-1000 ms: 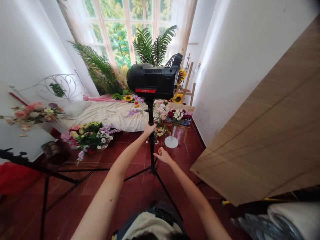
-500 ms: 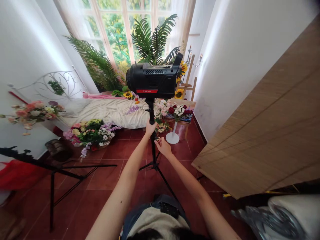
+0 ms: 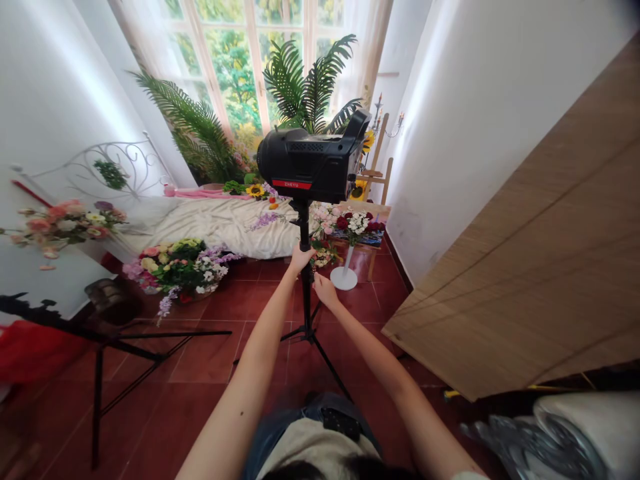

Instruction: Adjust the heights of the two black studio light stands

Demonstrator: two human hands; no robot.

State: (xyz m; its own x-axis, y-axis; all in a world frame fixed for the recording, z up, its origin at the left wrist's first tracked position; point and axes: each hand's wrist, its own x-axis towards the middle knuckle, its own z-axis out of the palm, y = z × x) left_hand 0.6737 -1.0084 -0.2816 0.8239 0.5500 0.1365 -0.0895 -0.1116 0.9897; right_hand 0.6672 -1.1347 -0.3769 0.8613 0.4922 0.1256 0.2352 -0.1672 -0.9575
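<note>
Lamp (image 3: 310,160) on black stand (image 3: 307,307)

Position: centre, on the near side of the bed (image 3: 225,227).
Left hand (image 3: 301,259): wrapped round the stand.
Right hand (image 3: 325,290): just below, fingers curled; grip cannot be told.
Step, as judged: steadying and adjusting the stand; next move calls for a firm left hold.
Barrel-like vessel (image 3: 113,301): left, contents not visible.
Mixed flowers (image 3: 185,263): beside it, container unclear.

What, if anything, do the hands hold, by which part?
The left hand grips the stand by its upper pole; the right hand is lower, its hold unclear.
</note>
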